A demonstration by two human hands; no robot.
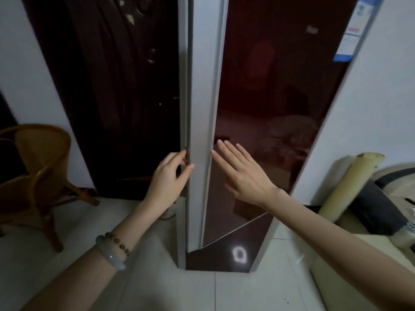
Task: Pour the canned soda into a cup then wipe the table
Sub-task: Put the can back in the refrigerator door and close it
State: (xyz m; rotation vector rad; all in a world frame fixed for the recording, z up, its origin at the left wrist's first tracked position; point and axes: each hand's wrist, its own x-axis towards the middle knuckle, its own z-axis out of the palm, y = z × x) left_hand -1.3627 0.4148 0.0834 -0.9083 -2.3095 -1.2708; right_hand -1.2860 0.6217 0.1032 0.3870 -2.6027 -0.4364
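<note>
Pale floor tiles (157,288) and white walls frame a tall refrigerator door (269,86) of dark red glass, with a dark wooden door (112,86) and a rattan chair (38,167) off to its left and a rolled mat (350,185) leaning at its right. No soda can, cup or table shows anywhere in my view; I judge the can sits inside, behind this door.

My left hand (167,178) has its fingers curled round the door's grey-white left edge strip, thumb on the front of it. My right hand (242,173) is spread with straight fingers, holding nothing, just beside that strip over the glass. I cannot tell whether it touches.

I expect the door to be stiff and heavy against its seal, so the edge strip is the place to pull; the glass face is slick. The can should be light, thin-walled, and probably cold and wet. I would wrap it round mid-body, gently, and keep it upright.
</note>
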